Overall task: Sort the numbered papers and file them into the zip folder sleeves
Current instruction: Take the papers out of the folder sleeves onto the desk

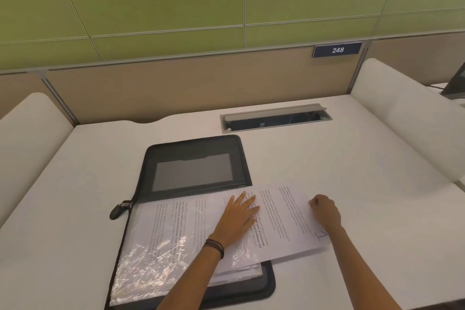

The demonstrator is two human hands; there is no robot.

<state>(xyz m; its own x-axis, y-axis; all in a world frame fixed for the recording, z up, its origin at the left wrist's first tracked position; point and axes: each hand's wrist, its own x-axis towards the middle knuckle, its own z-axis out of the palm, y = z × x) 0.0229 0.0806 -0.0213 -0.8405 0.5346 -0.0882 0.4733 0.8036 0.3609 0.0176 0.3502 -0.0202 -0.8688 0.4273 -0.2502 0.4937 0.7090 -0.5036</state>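
A black zip folder (198, 151) lies open on the white desk, its far cover flat and its clear plastic sleeves (151, 254) stacked on the near half. A printed paper marked with a blue 1 (289, 221) sticks out of the sleeves to the right, half inside. My left hand (239, 216) rests flat with spread fingers on the sleeve and the paper. My right hand (324, 211) has curled fingers on the paper's right edge and pinches it.
The white desk (352, 158) has a grey cable hatch (276, 118) open at the back. Padded white dividers (407, 113) stand at both sides. A beige partition with a plate reading 248 (337, 50) closes the back. The folder's zip pull (118, 210) hangs at left.
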